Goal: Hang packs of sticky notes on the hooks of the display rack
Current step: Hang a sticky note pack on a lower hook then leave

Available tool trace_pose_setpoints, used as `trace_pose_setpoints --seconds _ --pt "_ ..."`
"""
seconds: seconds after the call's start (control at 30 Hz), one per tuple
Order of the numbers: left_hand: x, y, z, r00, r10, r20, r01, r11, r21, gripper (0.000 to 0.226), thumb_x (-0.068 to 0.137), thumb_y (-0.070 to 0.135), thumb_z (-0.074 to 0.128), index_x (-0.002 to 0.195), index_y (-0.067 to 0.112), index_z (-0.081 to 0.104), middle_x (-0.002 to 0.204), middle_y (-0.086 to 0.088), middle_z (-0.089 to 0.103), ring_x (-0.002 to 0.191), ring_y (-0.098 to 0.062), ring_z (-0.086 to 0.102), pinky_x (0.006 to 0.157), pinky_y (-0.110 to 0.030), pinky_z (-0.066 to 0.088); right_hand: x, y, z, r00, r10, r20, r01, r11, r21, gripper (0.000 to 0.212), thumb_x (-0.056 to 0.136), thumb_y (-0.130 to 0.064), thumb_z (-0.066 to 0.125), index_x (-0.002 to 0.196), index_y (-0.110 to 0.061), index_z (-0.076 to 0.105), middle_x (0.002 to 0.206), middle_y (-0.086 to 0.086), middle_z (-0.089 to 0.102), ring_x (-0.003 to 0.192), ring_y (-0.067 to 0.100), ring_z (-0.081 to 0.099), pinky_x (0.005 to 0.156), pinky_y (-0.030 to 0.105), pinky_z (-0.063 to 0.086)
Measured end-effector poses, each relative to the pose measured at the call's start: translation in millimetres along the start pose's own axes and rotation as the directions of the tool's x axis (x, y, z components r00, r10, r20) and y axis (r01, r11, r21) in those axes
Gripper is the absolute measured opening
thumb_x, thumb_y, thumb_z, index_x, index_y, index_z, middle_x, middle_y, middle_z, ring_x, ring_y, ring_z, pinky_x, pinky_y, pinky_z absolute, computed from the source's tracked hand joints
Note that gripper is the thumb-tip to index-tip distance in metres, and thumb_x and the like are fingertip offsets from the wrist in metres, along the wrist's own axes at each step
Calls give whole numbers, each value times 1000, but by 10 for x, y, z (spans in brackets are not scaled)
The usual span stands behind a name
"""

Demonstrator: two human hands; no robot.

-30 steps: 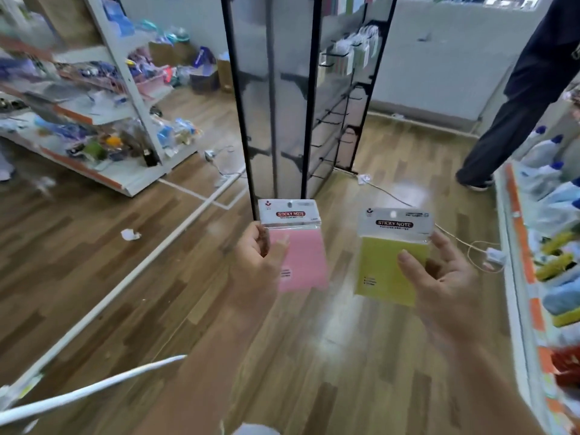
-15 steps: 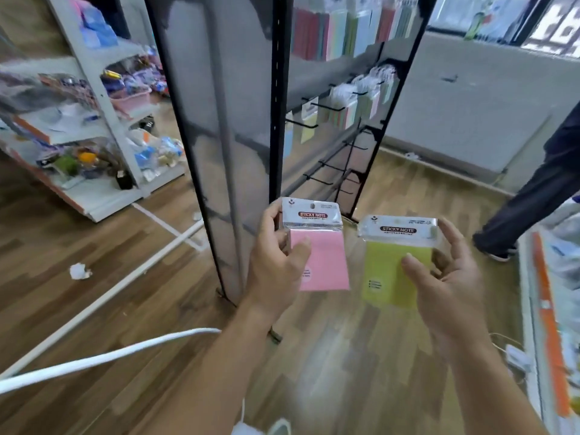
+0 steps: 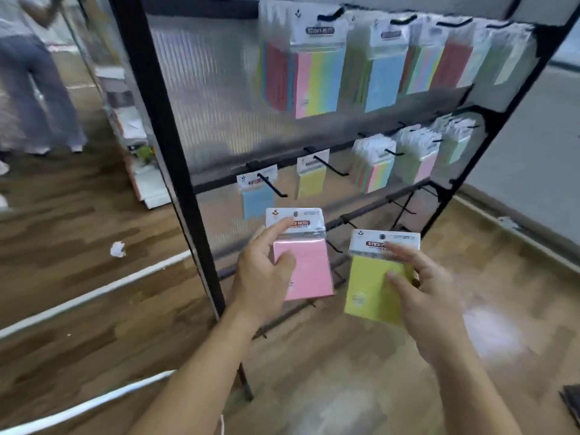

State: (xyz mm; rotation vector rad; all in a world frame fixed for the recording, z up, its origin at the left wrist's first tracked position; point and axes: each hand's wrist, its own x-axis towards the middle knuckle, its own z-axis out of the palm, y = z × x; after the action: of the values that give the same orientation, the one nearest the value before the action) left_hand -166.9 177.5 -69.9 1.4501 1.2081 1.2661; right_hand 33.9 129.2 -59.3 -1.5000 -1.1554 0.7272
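My left hand holds a pink sticky note pack upright by its left side, thumb on the front. My right hand holds a yellow sticky note pack by its right side. Both packs hang in the air just in front of the black display rack. On the middle row, a hook carries one blue pack and the hook beside it carries one yellow pack. Hooks to the right and on the top row hold several packs. Bare hooks stick out lower down.
The rack stands on a wooden floor, with a translucent ribbed back panel. A person's legs are at the far left beside a shelf unit. A crumpled paper scrap lies on the floor. A grey wall runs behind on the right.
I have come closer to the rack and now face its hooks. Both packs stay in my hands, now close to the middle row; my left forefinger has moved onto the pink pack's header.
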Motion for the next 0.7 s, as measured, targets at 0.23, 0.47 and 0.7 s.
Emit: trace_pose_setpoints --seconds 0.23,0.47,0.7 --pt "169 59 440 964 -49 -263 81 990 113 51 94 -2 51 133 32 50 127 24 51 115 21 44 91 5 31 943 67 -220 947 -41 318 46 999 -8 44 86 9 57 105 -29 66 99 -15 67 74 -13 58 64 4 43" --pt "414 -55 513 928 -68 -367 148 969 196 52 94 0 51 139 27 49 135 17 50 128 6 42 98 2 28 1477 34 -29 906 -79 416 72 997 31 46 86 11 54 105 -29 64 99 -15 64 70 -14 57 60 4 43" --pt "600 -292 514 919 -112 -379 186 969 164 53 97 2 49 141 32 48 130 18 51 119 -8 55 84 -24 55 1870 191 260 936 -91 340 90 996 18 43 90 3 55 128 -16 62 98 -13 63 61 -14 52 59 2 39"
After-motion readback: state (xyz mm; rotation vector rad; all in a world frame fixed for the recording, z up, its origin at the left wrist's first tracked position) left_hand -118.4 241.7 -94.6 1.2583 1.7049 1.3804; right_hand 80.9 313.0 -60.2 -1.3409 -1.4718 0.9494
